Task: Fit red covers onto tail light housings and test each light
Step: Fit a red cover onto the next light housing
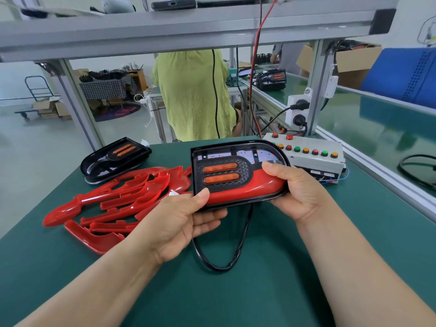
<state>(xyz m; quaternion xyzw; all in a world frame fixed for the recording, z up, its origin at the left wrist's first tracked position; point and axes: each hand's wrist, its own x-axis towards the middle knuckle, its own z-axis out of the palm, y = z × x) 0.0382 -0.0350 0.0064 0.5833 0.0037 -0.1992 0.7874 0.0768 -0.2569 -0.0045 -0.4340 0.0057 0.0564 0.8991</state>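
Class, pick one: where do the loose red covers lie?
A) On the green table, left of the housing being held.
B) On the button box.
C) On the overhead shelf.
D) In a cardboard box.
A: the loose red covers lie on the green table, left of the tail light housing gripped by the left hand and right hand.

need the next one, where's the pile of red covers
In the head view the red covers lie on the green table at the left, between the left hand and the black housing behind them.
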